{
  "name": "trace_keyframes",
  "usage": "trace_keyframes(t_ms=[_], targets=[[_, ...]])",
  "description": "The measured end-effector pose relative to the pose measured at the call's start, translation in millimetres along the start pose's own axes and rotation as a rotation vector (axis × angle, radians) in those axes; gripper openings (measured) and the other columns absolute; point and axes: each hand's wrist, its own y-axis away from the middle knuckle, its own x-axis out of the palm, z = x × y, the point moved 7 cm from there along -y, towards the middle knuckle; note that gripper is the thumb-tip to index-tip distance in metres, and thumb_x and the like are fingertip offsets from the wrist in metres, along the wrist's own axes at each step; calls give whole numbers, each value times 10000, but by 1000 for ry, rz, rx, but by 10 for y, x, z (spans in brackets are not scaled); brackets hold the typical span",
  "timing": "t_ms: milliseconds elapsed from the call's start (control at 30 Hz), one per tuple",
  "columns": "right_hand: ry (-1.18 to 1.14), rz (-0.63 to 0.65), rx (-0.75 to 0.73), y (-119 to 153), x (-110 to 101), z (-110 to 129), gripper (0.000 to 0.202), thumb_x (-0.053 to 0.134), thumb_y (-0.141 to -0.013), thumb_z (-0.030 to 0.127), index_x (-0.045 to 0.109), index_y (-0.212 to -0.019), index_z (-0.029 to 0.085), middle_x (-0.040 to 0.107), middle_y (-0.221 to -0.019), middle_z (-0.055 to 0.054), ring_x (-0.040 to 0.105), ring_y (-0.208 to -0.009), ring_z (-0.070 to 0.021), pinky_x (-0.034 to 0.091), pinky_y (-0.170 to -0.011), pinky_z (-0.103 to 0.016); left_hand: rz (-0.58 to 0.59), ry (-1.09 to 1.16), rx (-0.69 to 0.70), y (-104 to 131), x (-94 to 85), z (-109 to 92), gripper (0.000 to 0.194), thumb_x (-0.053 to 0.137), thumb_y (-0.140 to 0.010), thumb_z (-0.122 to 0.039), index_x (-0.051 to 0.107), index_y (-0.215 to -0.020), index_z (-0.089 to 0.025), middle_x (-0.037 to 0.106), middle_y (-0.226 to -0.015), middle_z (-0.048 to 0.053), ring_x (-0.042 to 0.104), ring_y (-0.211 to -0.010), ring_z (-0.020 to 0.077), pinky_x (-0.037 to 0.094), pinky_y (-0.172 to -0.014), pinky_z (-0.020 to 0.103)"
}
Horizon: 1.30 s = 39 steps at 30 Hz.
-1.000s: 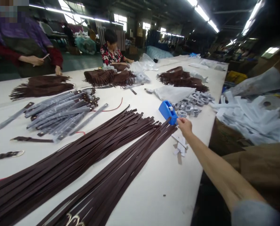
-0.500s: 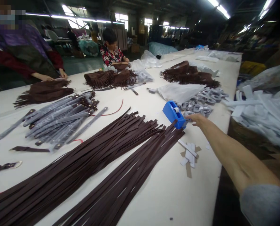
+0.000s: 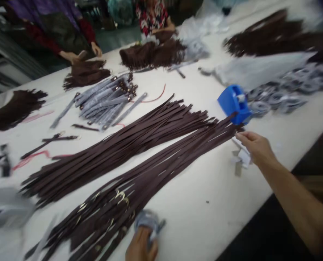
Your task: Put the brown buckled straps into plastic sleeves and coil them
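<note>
My left hand (image 3: 142,246) grips a rolled-up belt (image 3: 147,219) in greyish plastic, close to the buckle ends of the loose dark brown belts (image 3: 156,174). Thumb and fingers of my right hand (image 3: 256,145) are pinched together; whatever is between the tips is too small to make out. Just past those fingertips stands a blue tape dispenser (image 3: 232,103), with the belts' tips lying against it. White paper strips (image 3: 244,156) lie partly behind the right hand. A second bundle of brown straps (image 3: 129,143) stretches alongside the belts.
Plastic-wrapped straps (image 3: 104,98) are piled farther back. Several rolled belts (image 3: 283,98) sit right of the dispenser, near a plastic bag (image 3: 261,70). Brown fringed pieces (image 3: 153,54) lie along the far side, where two co-workers handle some. The table edge (image 3: 294,168) runs along the right.
My view has tilted down and swung left. The right hand has come off the dispenser and back beside the paper strips. My left hand has come into view with the rolled-up belt.
</note>
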Motion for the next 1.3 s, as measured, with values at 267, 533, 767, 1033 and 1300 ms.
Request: trace_keyframes(t_ms=[267, 533, 767, 1033, 1300], targets=[[-309, 1207, -58, 3103, 1593, 289, 182, 594, -748, 331, 588, -703, 155, 557, -657, 10, 483, -635, -110, 372, -604, -232, -17, -390, 209, 337, -170, 26, 113, 572, -676, -145, 579, -783, -181, 607, -760, 15, 576, -729, 165, 449, -671, 274], [-236, 991, -248, 3738, 1607, 503, 244, 594, -734, 358, 562, -617, 146, 505, -579, 23, 419, -555, -95, 318, -533, -226, -255, -295, 607, 749, -709, -443, 195, 571, -745, -191, 537, -936, -165, 621, -832, 56, 570, -778, 188, 464, -708, 301], [-11, 708, -273, 4055, 1543, 505, 321, 598, -702, 409, 513, -532, 150, 449, -488, 31, 353, -474, -84, 264, -458, -223, -345, -370, 733, 1065, -926, -376, 190, 546, -766, -152, 538, -953, -186, 615, -810, 44, 560, -751, 183, 463, -673, 284], [-95, 758, -303, 4364, 1556, 555, 197, 595, -719, 342, 605, -778, 153, 587, -645, -5, 508, -603, -130, 383, -564, -236, -289, -81, 614, 1088, -1175, -174, 176, 572, -757, -148, 581, -928, -186, 638, -866, 38, 584, -824, 177, 461, -743, 292], [-12, 710, -366, 4525, 1397, 734, 173, 576, -730, 321, 568, -833, 181, 566, -638, 16, 487, -568, -125, 370, -548, -248, -226, 60, 568, 1121, -1270, -209, 151, 575, -770, -184, 606, -919, -182, 646, -892, 47, 589, -829, 170, 463, -746, 288]])
